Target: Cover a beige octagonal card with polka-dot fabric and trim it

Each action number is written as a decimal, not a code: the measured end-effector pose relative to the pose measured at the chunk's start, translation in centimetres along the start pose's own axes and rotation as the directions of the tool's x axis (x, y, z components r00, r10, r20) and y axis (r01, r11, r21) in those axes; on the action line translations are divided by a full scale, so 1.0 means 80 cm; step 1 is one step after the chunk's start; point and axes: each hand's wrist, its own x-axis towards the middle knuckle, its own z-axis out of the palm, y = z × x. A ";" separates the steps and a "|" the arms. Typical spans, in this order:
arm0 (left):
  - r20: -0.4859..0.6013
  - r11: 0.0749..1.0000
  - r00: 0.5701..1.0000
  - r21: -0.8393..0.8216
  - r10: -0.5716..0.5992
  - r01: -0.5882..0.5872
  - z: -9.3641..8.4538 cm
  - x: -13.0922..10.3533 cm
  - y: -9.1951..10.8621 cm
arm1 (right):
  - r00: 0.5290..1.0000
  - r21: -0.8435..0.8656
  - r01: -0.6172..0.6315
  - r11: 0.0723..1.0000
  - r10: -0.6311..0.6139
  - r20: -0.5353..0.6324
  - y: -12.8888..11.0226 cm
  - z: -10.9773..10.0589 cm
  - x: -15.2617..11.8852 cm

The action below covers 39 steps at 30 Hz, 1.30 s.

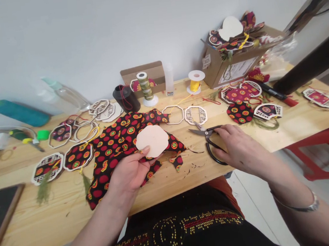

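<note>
Scissors (pixel 207 133) right of fabric (pixel 111 150)

Cloth (pixel 111 148): black, scattered with red dots and orange-and-green flowers
Shaped plate (pixel 156 139): plain cream
Scissors (pixel 206 132): black handles, grey blades
Small spool (pixel 195 85): yellow winding, white flanges
Tall spool (pixel 146 87): olive-green winding, white base
Cylinder (pixel 133 101): black, crossed by red cord (pixel 123 98)
Carton (pixel 215 63): brown, white label (pixel 237 71)
Stool (pixel 328 152): red
Tabletop (pixel 197 174): pale yellow-brown wood grain
Garment (pixel 208 234): black, banded with gold and dark red dots

One pair of scissors (pixel 206 132). Two thread spools (pixel 195 85): one olive, one yellow. Two cardboard boxes (pixel 216 66). One phone (pixel 1 218). One screwdriver (pixel 20 134). One green cap (pixel 43 135). One black cylinder (pixel 126 99). One bracelet (pixel 312 205). Wooden frames (pixel 203 115) overlap: count unclear.
</note>
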 end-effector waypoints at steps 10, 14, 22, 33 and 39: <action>0.060 0.985 0.996 -0.166 0.060 -0.049 0.014 -0.003 0.010 | 0.975 0.206 -0.106 0.973 0.142 -0.170 0.003 -0.003 0.004; 0.070 0.978 0.995 -0.200 0.077 -0.062 0.026 -0.005 0.014 | 0.923 0.746 -0.058 0.664 0.320 -0.213 -0.029 -0.012 0.005; 0.041 0.976 0.996 -0.209 0.078 -0.068 0.041 -0.007 0.016 | 0.927 0.759 -0.324 -0.564 -0.026 0.375 -0.103 0.006 -0.003; 0.047 0.960 0.993 -0.265 0.106 -0.090 0.046 -0.007 0.021 | 0.895 0.699 -0.425 -0.575 -0.151 0.420 -0.160 0.019 -0.001; 0.049 0.956 0.992 -0.277 0.118 -0.100 0.048 -0.008 0.023 | 0.855 0.689 -0.507 -0.519 -0.196 0.481 -0.172 0.032 -0.005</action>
